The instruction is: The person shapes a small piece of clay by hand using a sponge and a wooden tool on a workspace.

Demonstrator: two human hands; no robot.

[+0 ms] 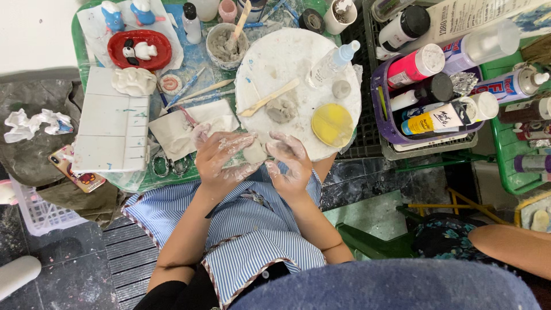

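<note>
My left hand (217, 159) and my right hand (290, 161) are both smeared with pale clay. Between them they press a small grey clay lump (254, 152) at the near edge of a round white board (298, 54). On the board lie another clay lump (281, 109), a wooden stick (268, 97), a small clay ball (341, 89), a clear spray bottle (332, 63) and a yellow round sponge (332, 124). A blue striped apron (252, 229) covers my lap below the hands.
A grey cup of wet clay (225, 47) stands behind the board. To the left are a red tray (139, 50) with a white figure, a white mat (112, 123), scissors (169, 166) and a phone (74, 170). A purple basket (383, 117) of paint bottles stands right. Another person's arm (511, 247) is at lower right.
</note>
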